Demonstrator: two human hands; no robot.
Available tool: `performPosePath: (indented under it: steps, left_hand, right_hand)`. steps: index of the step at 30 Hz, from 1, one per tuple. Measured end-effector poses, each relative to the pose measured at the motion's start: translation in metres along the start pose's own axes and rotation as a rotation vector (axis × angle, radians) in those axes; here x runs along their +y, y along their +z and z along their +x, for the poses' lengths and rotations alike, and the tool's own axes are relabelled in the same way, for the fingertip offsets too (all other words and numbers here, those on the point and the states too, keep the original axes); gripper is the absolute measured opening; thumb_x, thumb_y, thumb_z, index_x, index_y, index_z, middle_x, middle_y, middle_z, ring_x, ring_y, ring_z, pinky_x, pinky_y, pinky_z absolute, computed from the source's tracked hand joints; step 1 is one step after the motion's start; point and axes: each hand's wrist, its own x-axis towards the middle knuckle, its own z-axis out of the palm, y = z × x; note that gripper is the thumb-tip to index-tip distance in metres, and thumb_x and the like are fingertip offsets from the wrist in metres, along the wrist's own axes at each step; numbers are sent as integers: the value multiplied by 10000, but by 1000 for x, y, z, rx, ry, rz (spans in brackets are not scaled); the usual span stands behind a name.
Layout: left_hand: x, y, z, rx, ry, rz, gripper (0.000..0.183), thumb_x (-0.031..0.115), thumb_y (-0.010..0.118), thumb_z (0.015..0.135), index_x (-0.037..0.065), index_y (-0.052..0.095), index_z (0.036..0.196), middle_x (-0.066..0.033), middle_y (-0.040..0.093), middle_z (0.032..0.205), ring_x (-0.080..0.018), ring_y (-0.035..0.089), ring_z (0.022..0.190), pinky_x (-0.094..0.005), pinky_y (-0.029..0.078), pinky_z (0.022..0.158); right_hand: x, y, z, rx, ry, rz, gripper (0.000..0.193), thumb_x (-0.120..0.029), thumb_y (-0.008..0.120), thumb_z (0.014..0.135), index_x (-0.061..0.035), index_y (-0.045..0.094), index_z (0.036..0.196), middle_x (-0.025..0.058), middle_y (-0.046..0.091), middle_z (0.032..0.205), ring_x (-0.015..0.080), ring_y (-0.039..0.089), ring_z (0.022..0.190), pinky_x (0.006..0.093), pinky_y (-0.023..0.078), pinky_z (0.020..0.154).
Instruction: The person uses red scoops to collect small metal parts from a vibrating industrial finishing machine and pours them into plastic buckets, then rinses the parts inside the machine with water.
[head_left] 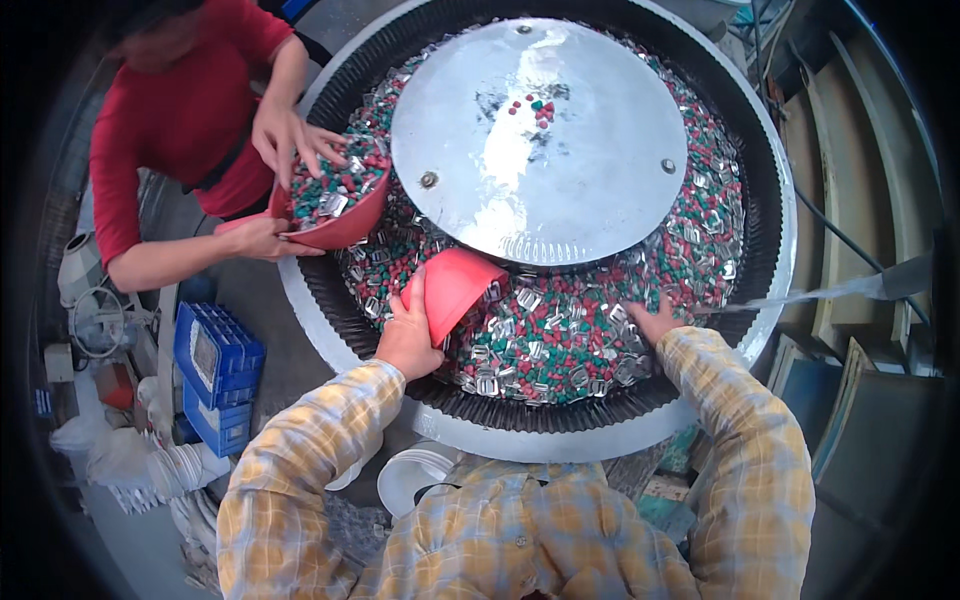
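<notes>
My left hand grips a red plastic bowl, which is tipped on its side with its mouth toward the loose pieces. These are small silver metal buckle-like parts mixed with red and green pellets, filling a round tub with a dark ribbed wall. On the tub's right side my right hand reaches into the pieces, thumb and fingers apart, the fingertips partly buried. At the left, a person in a red top holds another red bowl heaped with the same mix, one hand over it.
A round metal cover with several pellets on top occupies the tub's middle. From the right, a nozzle sends water into the tub. Blue crates stand at the left, white containers below the rim. Wooden boards line the right.
</notes>
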Motion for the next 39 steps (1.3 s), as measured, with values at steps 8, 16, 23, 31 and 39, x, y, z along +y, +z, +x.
performPosePath:
  steps: [8, 16, 23, 31, 39]
  left_hand:
    - [2, 19, 8, 51, -4, -74, 1143, 176, 744, 517, 108, -32, 1353, -297, 315, 1107, -458, 359, 1065, -450, 343, 927]
    - [5, 46, 11, 118, 9, -374, 1080, 158, 706, 536, 64, -16, 1334, -317, 326, 1106, -448, 402, 1030, -416, 349, 929]
    - [-19, 42, 24, 76, 124, -853, 964, 41, 650, 550, 18, 74, 1323, -205, 419, 1126, -287, 496, 989, -345, 455, 805]
    - [-31, -16, -47, -392, -98, -1619, 819, -23, 484, 636, 145, 99, 1339, -153, 372, 1211, -301, 533, 945, -441, 531, 666]
    - [-49, -19, -98, -137, 59, -1739, 692, 33, 494, 646, 11, 248, 1293, -150, 438, 1213, -255, 511, 1041, -352, 450, 866]
  right_hand:
    - [-88, 9, -100, -189, 132, 501, 1002, -748, 482, 562, -218, 203, 1365, 330, 192, 1321, 485, 220, 1216, 501, 149, 1008]
    - [-178, 39, -141, -198, 143, 686, 887, -697, 409, 674, -200, 181, 1372, 298, 149, 1325, 481, 229, 1211, 503, 158, 1003]
    - [-218, 65, -145, -601, 61, 1383, 643, -543, 422, 784, -153, 318, 1285, 182, 451, 1156, 316, 495, 1026, 439, 424, 811]
    - [-189, -72, -225, -985, -282, 1243, 722, -404, 493, 826, -211, 70, 1379, 94, 6, 1424, 329, 28, 1296, 628, 157, 939]
    - [-155, -123, -249, -715, -647, 1212, 547, -254, 488, 855, -66, 262, 1317, 152, 283, 1282, 247, 558, 926, 385, 548, 614]
